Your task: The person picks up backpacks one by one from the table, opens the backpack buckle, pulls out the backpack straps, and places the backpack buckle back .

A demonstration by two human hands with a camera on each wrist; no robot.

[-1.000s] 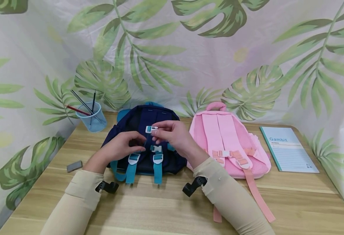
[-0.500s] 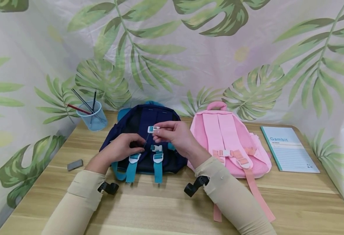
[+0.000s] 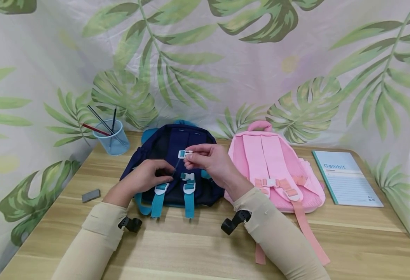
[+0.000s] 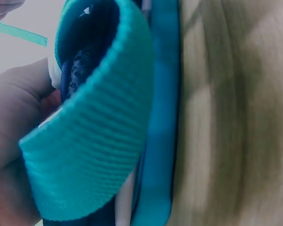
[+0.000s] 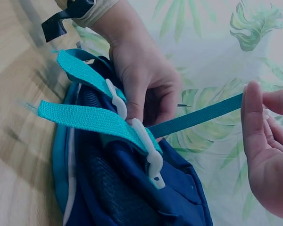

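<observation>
A navy backpack (image 3: 196, 146) with teal edging lies straps-up on the table. My right hand (image 3: 208, 163) pinches a white side-release buckle half (image 3: 182, 154) on a teal chest strap, raised above the bag. That strap (image 5: 198, 116) runs straight between my two hands in the right wrist view. My left hand (image 3: 150, 175) holds the base of the left shoulder strap, its curled fingertips beside the white slider (image 3: 161, 189). On the right shoulder strap sits a second white buckle half (image 3: 188, 177), above another slider (image 3: 189, 188). Two teal strap tails (image 3: 157, 205) hang toward the table.
A pink backpack (image 3: 248, 146) lies close at the right, its chest buckle (image 3: 270, 182) fastened and its long strap end (image 3: 307, 233) trailing forward. A notebook (image 3: 346, 179) is farther right. At the left are a blue mesh pencil cup (image 3: 115, 142) and a grey eraser (image 3: 91, 195).
The raised buckle half has shifted slightly right with my right hand, and the strap under it shows more as a straight line. My left hand stays nearly in place.
</observation>
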